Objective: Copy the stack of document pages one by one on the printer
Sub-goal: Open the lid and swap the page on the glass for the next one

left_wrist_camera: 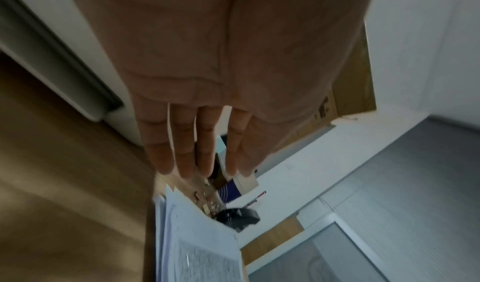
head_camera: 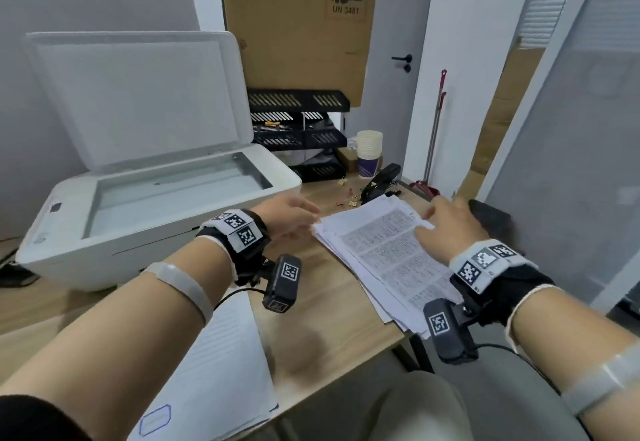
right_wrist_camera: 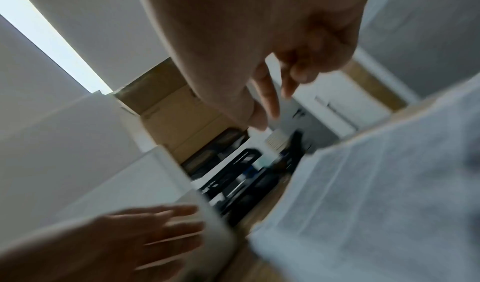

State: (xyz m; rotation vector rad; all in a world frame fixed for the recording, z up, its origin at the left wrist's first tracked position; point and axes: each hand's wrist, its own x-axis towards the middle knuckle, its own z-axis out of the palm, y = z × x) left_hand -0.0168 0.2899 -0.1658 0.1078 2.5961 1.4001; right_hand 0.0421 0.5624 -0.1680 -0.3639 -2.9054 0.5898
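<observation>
Left hand (head_camera: 289, 213) flat-fingered at nine o'clock of page stack (head_camera: 388, 257); right hand (head_camera: 450, 229) loosely spread above it, gripping nothing; printer (head_camera: 138, 198) lid raised

the right wrist view is motion-blurred throughout: the right hand (right_wrist_camera: 265, 46) shows smeared fingertips, and contact with the stack of pages (right_wrist_camera: 376, 194) beneath it cannot be confirmed there. the left hand (right_wrist_camera: 109, 243) is also streaked, and its wrist is cut off by the lower left edge. in the head view, the right hand covers the far right part of the stack, and printed text on the top page is too small to read. in the left wrist view, the left hand's palm is cut off by the top edge, and the small items (left_wrist_camera: 207, 204) beyond the fingertips are too small to identify.
</observation>
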